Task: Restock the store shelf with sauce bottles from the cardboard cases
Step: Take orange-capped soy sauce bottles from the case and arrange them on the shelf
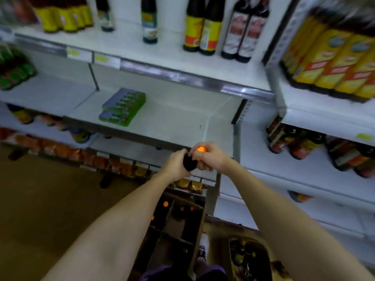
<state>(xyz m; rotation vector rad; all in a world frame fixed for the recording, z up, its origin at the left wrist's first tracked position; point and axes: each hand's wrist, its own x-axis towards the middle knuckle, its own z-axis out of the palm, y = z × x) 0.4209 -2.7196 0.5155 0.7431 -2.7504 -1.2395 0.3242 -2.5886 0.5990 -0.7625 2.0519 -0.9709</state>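
Both my hands hold dark sauce bottles in front of the middle shelf's front edge. My left hand (178, 164) grips the neck of a dark bottle (189, 163). My right hand (211, 157) curls around an orange-capped bottle (201, 149), most of which is hidden by my fingers. Below my arms stands an open cardboard case (174, 222) with dividers, and orange bottle caps (165, 204) show inside. A second case (249, 258) with dark bottles sits at the lower right. The middle shelf (178, 120) is white and mostly bare.
A stack of green packets (123, 107) lies on the middle shelf's left part. Dark bottles with yellow labels (203, 35) stand on the upper shelf (129, 47). More bottles (334, 59) fill the right-hand shelves. Brown floor (40, 199) stretches left.
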